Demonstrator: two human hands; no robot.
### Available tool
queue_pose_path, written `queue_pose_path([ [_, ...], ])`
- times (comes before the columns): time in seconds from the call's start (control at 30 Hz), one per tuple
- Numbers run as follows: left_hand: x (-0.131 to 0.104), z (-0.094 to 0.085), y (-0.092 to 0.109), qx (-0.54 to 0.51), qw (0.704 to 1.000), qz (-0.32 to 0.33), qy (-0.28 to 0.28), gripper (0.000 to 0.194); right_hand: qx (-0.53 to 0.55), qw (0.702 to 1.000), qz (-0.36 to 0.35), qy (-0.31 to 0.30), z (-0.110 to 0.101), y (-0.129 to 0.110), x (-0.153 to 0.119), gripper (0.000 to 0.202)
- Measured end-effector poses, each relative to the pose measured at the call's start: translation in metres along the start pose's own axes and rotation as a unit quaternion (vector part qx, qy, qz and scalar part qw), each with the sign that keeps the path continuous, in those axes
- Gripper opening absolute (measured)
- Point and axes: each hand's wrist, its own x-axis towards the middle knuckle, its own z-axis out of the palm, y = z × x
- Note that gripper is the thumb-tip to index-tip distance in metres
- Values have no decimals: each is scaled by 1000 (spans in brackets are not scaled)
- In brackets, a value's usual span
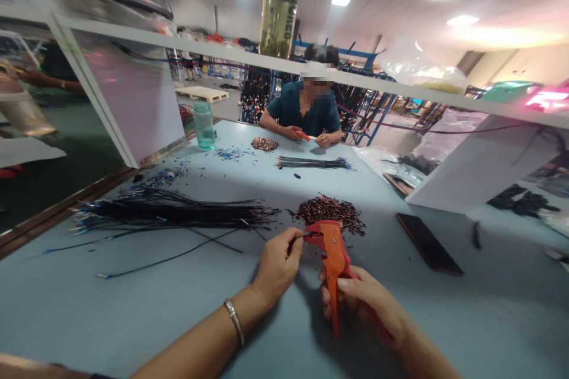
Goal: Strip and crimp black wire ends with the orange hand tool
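My left hand [279,260] is closed in a pinch, its fingertips on a thin dark cable at the jaws of an orange and red wire stripper [332,249]. Fingers of my right hand [360,296] wrap around the tool's handles. Just beyond the jaws lies a pile of small dark and copper-coloured scraps [331,211]. Left of it, a long bundle of black cables [169,212] stretches across the table, with blue and silver bits at its left ends. A few loose cables lie in front of the bundle.
A phone [429,244] lies at the right on the table [178,325]. Across it a person [306,109] holds a red tool beside a smaller cable bundle [313,163]. A green bottle [204,126] stands at the far left, near blue scraps [233,154]. White panels flank the table.
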Motion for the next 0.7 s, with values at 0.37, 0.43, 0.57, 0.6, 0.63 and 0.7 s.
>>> queue_pose_path([
  [0.37,0,-2,4,15,999,31,7,21,-26,999,0,-26,-7,-1,2,38],
  [0.43,0,-2,5,20,999,35,5,21,-25,999,-2,-30,-7,-1,2,37],
  [0.57,1,-4,4,30,999,41,-2,21,-31,999,-7,-27,-5,-2,2,38],
  [0.6,2,-4,3,34,998,44,-2,21,-34,999,-9,-26,-5,-3,1,38],
  [0.63,2,-4,2,36,998,48,-2,21,-37,999,-12,-27,-4,-4,1,38],
  [0.7,2,-4,1,37,998,55,-1,21,-42,999,-23,-26,-2,-4,1,37],
])
